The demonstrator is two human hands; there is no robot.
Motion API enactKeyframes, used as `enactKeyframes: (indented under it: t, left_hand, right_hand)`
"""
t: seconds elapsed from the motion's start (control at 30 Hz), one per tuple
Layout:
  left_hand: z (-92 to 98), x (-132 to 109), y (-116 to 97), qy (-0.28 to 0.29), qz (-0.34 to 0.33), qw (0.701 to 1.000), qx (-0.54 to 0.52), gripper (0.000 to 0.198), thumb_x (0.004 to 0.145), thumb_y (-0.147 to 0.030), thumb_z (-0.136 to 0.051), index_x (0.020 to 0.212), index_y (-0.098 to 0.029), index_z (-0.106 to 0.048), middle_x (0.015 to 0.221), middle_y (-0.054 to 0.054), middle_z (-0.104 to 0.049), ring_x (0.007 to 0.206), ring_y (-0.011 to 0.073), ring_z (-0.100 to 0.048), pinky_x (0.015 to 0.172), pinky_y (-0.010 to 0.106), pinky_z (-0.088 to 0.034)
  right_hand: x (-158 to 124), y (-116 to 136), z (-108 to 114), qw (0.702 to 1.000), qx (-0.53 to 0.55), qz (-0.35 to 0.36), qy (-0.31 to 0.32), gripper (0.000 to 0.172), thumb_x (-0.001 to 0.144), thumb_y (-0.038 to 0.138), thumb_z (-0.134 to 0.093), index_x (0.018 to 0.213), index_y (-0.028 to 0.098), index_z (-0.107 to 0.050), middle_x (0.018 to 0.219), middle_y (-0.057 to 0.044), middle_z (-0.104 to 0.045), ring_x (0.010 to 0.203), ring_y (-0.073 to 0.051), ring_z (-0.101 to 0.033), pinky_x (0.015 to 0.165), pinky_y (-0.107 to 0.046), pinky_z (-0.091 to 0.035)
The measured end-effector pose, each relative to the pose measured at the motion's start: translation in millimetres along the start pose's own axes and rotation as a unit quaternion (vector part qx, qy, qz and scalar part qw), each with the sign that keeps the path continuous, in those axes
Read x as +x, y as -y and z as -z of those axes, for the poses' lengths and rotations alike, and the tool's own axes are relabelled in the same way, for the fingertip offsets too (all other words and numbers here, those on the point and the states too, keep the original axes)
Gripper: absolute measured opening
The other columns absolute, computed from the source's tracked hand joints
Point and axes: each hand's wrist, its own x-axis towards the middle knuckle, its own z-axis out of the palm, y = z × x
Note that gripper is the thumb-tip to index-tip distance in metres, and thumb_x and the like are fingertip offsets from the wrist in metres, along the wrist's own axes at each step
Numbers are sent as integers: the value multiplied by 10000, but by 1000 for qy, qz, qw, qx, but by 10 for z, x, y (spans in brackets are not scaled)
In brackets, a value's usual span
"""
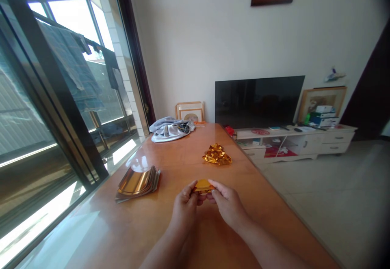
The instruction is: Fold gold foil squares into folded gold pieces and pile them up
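A small piece of folded gold foil paper (203, 186) is held over the wooden table between my two hands. My left hand (187, 202) grips its left end between thumb and fingers. At the right end, the thumb and fingers of my right hand (225, 202) are closed on the same piece. To the left lies a stack of shiny gold sheets (137, 183), slightly curled. Beyond my hands sits a small heap of folded gold foil pieces (217, 154).
The wooden table (179, 155) carries a grey cloth bundle (170, 129) at its far end. Glass doors stand along the left. Past the table's right edge are a low white cabinet (323, 142) and a television (258, 100).
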Motion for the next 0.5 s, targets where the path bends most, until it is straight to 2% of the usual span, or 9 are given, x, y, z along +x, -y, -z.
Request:
enactKeyframes:
  t: [0.2, 0.5]
  left_hand:
    - [15, 53, 87, 5, 3, 1000, 6, 557, 830, -272, -659, 1355, -99, -589, 1035, 119, -757, 866, 216, -727, 784, 333, -583]
    - [13, 51, 62, 5, 21, 1000, -6, 558, 811, -242, -676, 1343, -97, -600, 1149, 149, -735, 960, 251, -721, 857, 367, -578]
  right_hand:
    - [-2, -24, -1, 1000, -11, 10, -12, 463, 912, 326, -547, 1325, 137, -633, 1206, -139, -717, 1008, -279, -724, 911, -435, -588]
    - [-6, -43, -10, 1000, -19, 5, -8, 476, 915, 375, -559, 1337, 167, -636, 1225, -123, -711, 1045, -284, -712, 924, -435, -584]
